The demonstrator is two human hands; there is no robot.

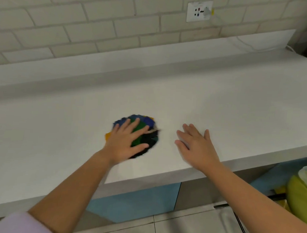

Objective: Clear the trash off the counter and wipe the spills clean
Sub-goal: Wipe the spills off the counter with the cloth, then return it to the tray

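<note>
A multicoloured cloth (147, 133), blue, green, black and orange, lies bunched on the white counter (219, 104) near its front edge. My left hand (125, 141) presses flat on the cloth with straight, spread fingers, and the cloth looks blurred. To the right, my right hand (195, 145) rests flat on the bare counter with fingers spread, holding nothing. No trash or spill shows on the counter surface.
A brick-pattern wall with a power socket (199, 11) and a plugged cord rises behind the counter. Below the front edge are blue cabinet fronts (134, 202). At the lower right stands a bin lined with a yellow-green bag (299, 193), beside a tiled floor.
</note>
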